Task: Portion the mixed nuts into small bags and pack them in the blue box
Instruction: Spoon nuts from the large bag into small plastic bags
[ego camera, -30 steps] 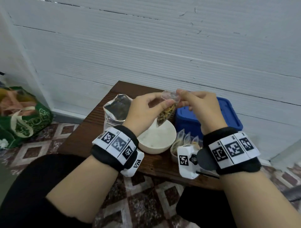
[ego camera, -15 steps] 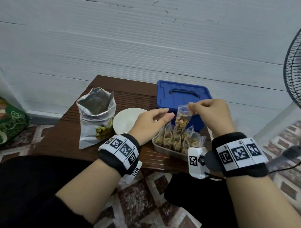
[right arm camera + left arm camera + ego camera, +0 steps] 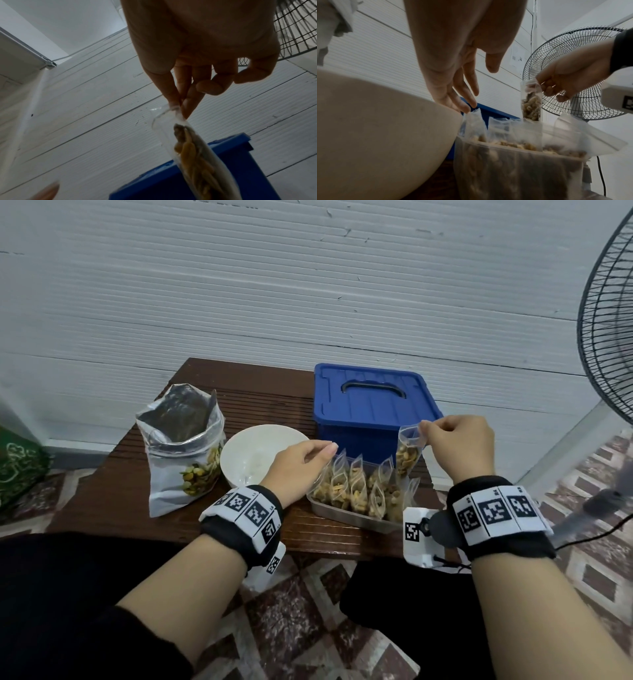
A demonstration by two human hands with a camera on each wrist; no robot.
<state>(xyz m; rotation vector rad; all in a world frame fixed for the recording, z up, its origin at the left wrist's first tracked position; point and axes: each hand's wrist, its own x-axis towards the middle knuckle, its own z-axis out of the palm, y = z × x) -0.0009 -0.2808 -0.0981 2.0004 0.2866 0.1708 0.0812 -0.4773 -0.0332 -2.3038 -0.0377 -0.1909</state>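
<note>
We are holding a small filled bag (image 3: 407,451) of mixed nuts by its top edge, pinched between the thumb and fingertips of our right hand (image 3: 457,448), and it is hanging just above the far right end of the clear tray (image 3: 356,517), in front of the blue box (image 3: 371,409). The tray is already carrying a row of filled bags (image 3: 359,491) standing upright, touching one another. Our left hand (image 3: 296,470) is hovering with its fingers straight and relaxed, gripping nothing, its fingertips at the top of the leftmost bag in the row. Left of that we are seeing the white bowl (image 3: 239,453), which looks about empty, and the big foil pouch (image 3: 183,453) with nuts showing through its window. We are judging this as the setting-down step: one more portion joining the row. The blue box is sitting with its lid on, so the packing is not yet begun. Next we would be lowering the bag into the gap at the row's end, keeping it upright, then letting go.
</note>
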